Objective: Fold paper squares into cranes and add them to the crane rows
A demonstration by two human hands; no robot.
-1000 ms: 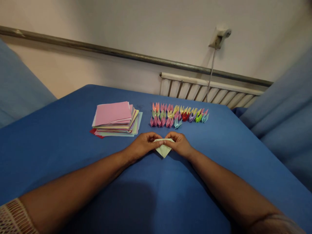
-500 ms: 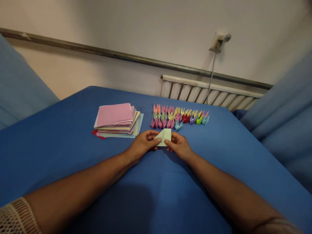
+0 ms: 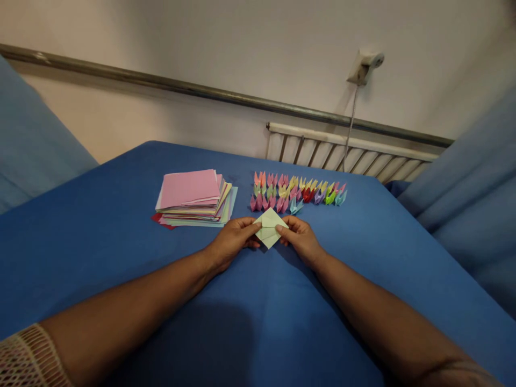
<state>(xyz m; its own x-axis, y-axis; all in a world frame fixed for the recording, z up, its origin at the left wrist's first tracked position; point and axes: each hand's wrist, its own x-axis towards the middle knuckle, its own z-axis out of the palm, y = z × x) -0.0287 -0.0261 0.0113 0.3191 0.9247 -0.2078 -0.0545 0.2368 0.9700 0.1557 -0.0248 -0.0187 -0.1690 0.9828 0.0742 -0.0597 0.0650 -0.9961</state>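
Between my two hands is a folded pale green paper (image 3: 270, 217), diamond-shaped with one corner toward me and crease lines across its face. My left hand (image 3: 237, 239) pinches its left corner, thumb on top and fingers beneath. On the opposite corner, my right hand (image 3: 301, 240) grips in the same way, the thumb lying on the paper. Just beyond the paper stand rows of small folded paper cranes (image 3: 282, 204) in pink, yellow, green, red, purple and blue. Fingers under the paper are partly hidden.
A stack of coloured paper sheets (image 3: 189, 188), pink on top, lies left of the cranes on the blue-covered table (image 3: 278, 322). Behind are a radiator (image 3: 322, 148), a metal rail (image 3: 226, 95) and a wall socket (image 3: 363, 67) with a cord. Blue curtains (image 3: 484, 199) hang at both sides.
The green paper went from a squarish shape with one slanted corner to a flat diamond with a corner toward me. Both hands stay near the same place, gripping its side corners.
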